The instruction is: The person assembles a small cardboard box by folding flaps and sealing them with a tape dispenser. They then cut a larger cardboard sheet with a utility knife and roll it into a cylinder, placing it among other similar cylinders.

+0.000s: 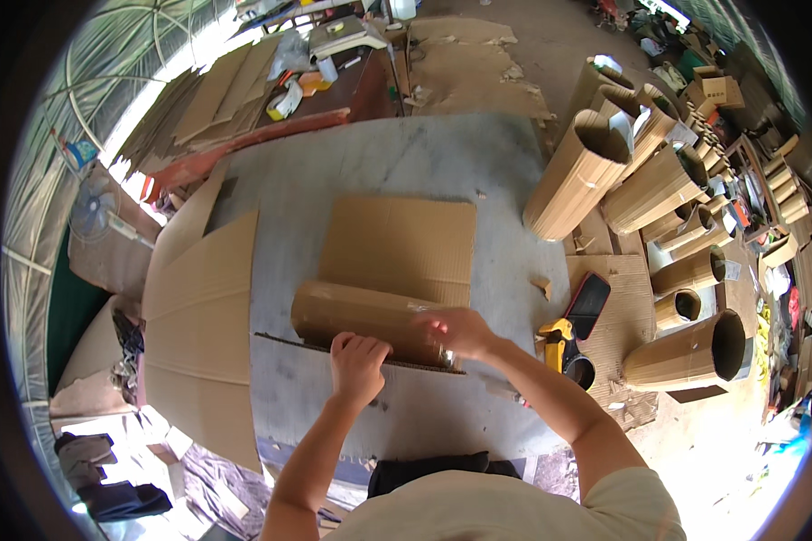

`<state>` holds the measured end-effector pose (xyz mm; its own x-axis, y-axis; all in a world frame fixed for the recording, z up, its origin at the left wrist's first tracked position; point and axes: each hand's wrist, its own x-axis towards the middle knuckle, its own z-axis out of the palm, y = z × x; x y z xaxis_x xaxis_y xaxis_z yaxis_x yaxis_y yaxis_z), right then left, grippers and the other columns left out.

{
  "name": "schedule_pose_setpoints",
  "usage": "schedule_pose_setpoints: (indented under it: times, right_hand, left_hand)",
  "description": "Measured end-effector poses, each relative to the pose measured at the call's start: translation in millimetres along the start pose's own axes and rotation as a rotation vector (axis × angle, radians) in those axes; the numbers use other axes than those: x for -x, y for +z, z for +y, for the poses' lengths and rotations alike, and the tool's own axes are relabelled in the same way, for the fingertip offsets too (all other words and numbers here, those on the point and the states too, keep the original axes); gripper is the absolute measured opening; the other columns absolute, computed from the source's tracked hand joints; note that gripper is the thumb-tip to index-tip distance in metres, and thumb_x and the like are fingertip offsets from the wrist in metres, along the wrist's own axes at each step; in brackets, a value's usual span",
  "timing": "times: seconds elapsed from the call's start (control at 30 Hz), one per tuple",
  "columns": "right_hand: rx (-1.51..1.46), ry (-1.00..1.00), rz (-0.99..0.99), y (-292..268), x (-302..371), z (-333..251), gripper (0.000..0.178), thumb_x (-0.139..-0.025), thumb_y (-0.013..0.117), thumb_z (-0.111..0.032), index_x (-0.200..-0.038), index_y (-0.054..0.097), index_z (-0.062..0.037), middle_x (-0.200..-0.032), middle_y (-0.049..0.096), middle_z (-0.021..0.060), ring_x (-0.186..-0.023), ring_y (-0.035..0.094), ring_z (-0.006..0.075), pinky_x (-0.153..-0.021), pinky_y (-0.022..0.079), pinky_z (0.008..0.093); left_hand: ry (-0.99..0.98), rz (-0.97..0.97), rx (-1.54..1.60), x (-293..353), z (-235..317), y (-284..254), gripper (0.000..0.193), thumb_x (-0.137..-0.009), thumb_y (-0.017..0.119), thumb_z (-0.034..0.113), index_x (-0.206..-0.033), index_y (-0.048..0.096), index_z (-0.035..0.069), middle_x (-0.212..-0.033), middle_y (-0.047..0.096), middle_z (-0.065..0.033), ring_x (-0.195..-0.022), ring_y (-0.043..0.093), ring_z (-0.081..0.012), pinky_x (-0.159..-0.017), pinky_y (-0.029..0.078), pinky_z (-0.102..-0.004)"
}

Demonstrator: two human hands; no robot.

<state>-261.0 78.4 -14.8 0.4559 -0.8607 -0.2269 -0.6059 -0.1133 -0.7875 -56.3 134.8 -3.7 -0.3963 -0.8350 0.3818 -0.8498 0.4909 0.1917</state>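
Observation:
A sheet of brown corrugated cardboard [397,248] lies on a grey worktable [397,162], its near part curled over into a roll [352,316]. My left hand [358,365] presses on the near edge of the roll with fingers curled over it. My right hand [457,332] rests on the right end of the roll, gripping it; a small shiny thing under the fingers is too blurred to tell.
Large flat cardboard sheets [198,334] lie at the table's left. Several rolled cardboard tubes [582,176] stand and lie at the right. A yellow tool [558,341] and a dark phone-like slab [588,305] sit at the table's right edge. A fan [95,212] stands far left.

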Motion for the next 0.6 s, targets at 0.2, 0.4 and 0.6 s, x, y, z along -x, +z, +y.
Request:
schedule_pose_setpoints:
  times: [0.2,0.4,0.6]
  right_hand:
    - [0.399,0.130,0.449,-55.5,-114.4,83.4,0.057,-0.072,0.067,-0.031,-0.123,0.048,-0.0128,-0.113,0.056,0.0089,-0.102,0.055,0.0235,-0.084,0.046,0.0354]
    - [0.719,0.161,0.276,-73.9,-189.5,142.7,0.088,-0.053,0.076,-0.052,-0.122,0.046,-0.0053,-0.124,0.046,0.0127,-0.111,0.047,0.0301,-0.090,0.043,0.0406]
    - [0.669,0.468,-0.007,-132.5,-157.2,130.3,0.070,-0.050,0.078,-0.050,-0.102,0.061,-0.0060,-0.104,0.058,0.0117,-0.101,0.054,0.0287,-0.080,0.047,0.0371]
  left_hand:
    - [0.076,0.057,0.036,15.2,0.1,-6.6,0.015,-0.058,0.057,0.003,-0.061,0.052,0.017,-0.063,0.053,0.0027,-0.065,0.052,-0.0157,-0.079,0.034,-0.0345]
    - [0.047,0.100,0.018,5.7,-4.6,1.0,0.017,-0.056,0.056,0.002,-0.060,0.050,0.017,-0.064,0.054,0.0048,-0.065,0.053,-0.0136,-0.081,0.033,-0.0334]
    - [0.078,0.086,0.079,-22.5,-27.0,9.8,0.020,-0.053,0.053,-0.002,-0.058,0.047,0.017,-0.077,0.057,0.0047,-0.091,0.052,-0.0162,-0.090,0.029,-0.0407]
